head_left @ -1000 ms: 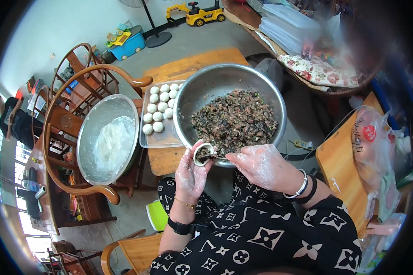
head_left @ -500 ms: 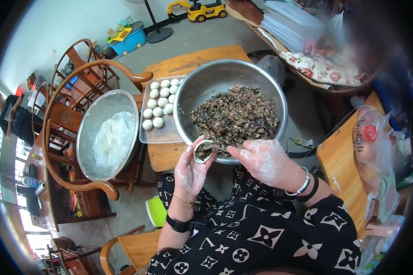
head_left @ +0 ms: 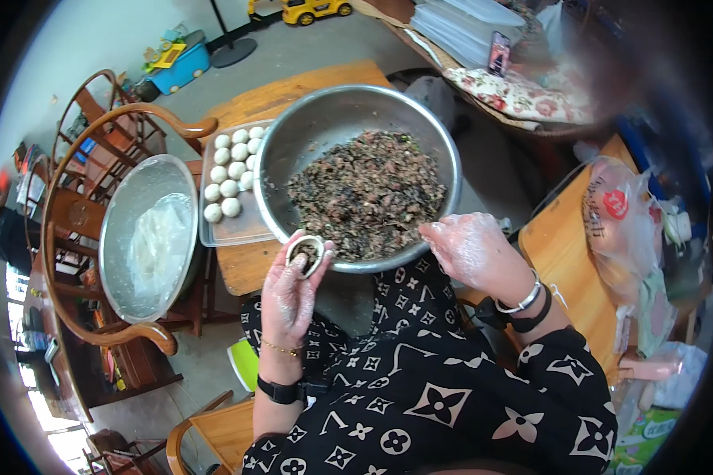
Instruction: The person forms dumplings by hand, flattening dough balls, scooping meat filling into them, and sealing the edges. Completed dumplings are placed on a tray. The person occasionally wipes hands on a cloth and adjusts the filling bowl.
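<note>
My left hand (head_left: 290, 294) cups a white dough wrapper (head_left: 318, 255), shaped like a small cup with dark filling inside; its thumb presses in at the opening. Just beyond is a large steel bowl (head_left: 454, 162) holding a chopped meat-and-greens filling (head_left: 364, 190). Over the bowl's near right rim, my floury right hand (head_left: 469, 249) pinches the handle of a spoon (head_left: 409, 229), whose tip is lost against the filling. Left of the bowl, several round white dough balls (head_left: 229, 188) sit in rows in a clear plastic tray (head_left: 234, 231).
The bowl and tray rest on a wooden table (head_left: 242, 273). At left, a metal basin (head_left: 107, 269) with a plastic sheet stands on a wooden armchair (head_left: 55, 198). Plastic bags (head_left: 622, 206) lie on a wooden surface at right. A phone (head_left: 498, 54) stands at the back right.
My right hand has drawn the spoon away from the wrapper to the filling at the bowl's right side. The left thumb now presses into the wrapper. The whole view has shifted.
</note>
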The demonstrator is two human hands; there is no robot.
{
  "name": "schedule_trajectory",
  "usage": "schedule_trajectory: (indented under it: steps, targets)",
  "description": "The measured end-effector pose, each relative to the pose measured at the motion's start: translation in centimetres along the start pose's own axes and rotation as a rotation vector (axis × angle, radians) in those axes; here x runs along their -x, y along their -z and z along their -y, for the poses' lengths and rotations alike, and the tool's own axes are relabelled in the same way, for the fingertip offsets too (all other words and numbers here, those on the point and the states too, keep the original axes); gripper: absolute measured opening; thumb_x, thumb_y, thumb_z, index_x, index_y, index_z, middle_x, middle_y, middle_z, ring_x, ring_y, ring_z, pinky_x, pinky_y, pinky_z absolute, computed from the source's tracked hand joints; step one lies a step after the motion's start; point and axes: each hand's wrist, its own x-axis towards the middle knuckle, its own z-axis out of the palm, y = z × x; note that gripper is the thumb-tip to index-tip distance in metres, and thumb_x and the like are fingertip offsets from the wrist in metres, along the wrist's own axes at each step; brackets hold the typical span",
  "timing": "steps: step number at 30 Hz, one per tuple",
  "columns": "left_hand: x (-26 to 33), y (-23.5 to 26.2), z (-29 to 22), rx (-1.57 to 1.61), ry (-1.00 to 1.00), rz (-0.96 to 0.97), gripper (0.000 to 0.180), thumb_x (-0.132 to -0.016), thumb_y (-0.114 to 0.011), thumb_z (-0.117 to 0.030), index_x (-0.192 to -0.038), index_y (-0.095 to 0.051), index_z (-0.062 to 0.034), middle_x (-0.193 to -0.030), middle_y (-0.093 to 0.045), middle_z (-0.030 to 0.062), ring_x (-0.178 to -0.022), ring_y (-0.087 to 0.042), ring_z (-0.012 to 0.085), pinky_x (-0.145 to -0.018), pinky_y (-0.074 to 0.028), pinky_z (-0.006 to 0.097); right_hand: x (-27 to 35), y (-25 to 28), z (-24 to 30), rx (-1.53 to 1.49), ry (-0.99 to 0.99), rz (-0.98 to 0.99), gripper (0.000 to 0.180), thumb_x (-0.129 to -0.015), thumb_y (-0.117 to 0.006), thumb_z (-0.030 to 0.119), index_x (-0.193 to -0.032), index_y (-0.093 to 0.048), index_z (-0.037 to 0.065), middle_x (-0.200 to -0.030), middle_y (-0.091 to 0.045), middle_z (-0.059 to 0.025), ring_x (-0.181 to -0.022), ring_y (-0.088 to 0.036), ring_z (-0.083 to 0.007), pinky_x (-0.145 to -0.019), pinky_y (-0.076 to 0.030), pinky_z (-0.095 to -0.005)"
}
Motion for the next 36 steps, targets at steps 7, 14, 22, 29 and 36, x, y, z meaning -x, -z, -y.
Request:
schedule_trajectory:
  steps: [7, 14, 22, 29, 36]
  targets:
    - [-0.2, -0.3, -0.1, -0.023, -0.003, -0.014, 0.045, -0.1, -0.051, -0.004, -0.141, -0.042, 0.0107, -0.131, -0.056, 0.0274, -0.127, -0.054, 0.0442, -0.111, -0.047, 0.048, 0.5, -1.8, -1.5, 0.02, -0.011, 0.061, 0.008, -0.086, -0.061, 0.011, -0.082, -0.065, 0.004, -0.071, -0.064, -0.0146, -0.071, -0.068, -0.0343, -0.061, -0.054, -0.0451]
    - [-0.2, -0.2, -0.1, -0.053, -0.011, -0.034, 0.044, -0.099, -0.05, -0.002, -0.141, -0.042, 0.0107, -0.13, -0.056, 0.0282, -0.126, -0.055, 0.0443, -0.109, -0.049, 0.047, 0.0, -1.4, -1.3, -0.033, 0.011, 0.065, 0.006, -0.081, -0.061, 0.01, -0.081, -0.064, 0.004, -0.07, -0.064, -0.0158, -0.071, -0.067, -0.036, -0.062, -0.053, -0.0458]
    - [-0.5, 0.4, 0.2, -0.04, -0.005, -0.039, 0.045, -0.099, -0.051, -0.002, -0.14, -0.042, 0.0109, -0.131, -0.056, 0.0287, -0.126, -0.055, 0.045, -0.109, -0.048, 0.048, -1.1, -1.3, -2.1, -0.091, 0.093, 0.153, 0.006, -0.072, -0.065, 0.008, -0.07, -0.065, 0.003, -0.069, -0.064, -0.0181, -0.072, -0.067, -0.0374, -0.064, -0.053, -0.0454]
    - [-0.6, 0.4, 0.5, -0.053, -0.002, -0.039, 0.045, -0.098, -0.051, -0.001, -0.14, -0.041, 0.0112, -0.131, -0.055, 0.0288, -0.127, -0.054, 0.0453, -0.11, -0.047, 0.049, -2.5, -1.4, -3.7, -0.159, 0.125, 0.265, 0.009, -0.076, -0.063, 0.01, -0.073, -0.066, 0.002, -0.07, -0.064, -0.0197, -0.072, -0.065, -0.0399, -0.065, -0.053, -0.0475]
    - [-0.5, 0.1, 0.3, -0.028, 0.01, -0.062, 0.041, -0.097, -0.048, 0.002, -0.138, -0.045, 0.0085, -0.128, -0.058, 0.0247, -0.123, -0.057, 0.0429, -0.11, -0.048, 0.049, -3.1, -0.2, -3.5, -0.301, 0.134, 0.298, 0.015, -0.082, -0.06, 0.01, -0.087, -0.071, 0.002, -0.074, -0.066, -0.0205, -0.076, -0.066, -0.0392, -0.069, -0.052, -0.0474]
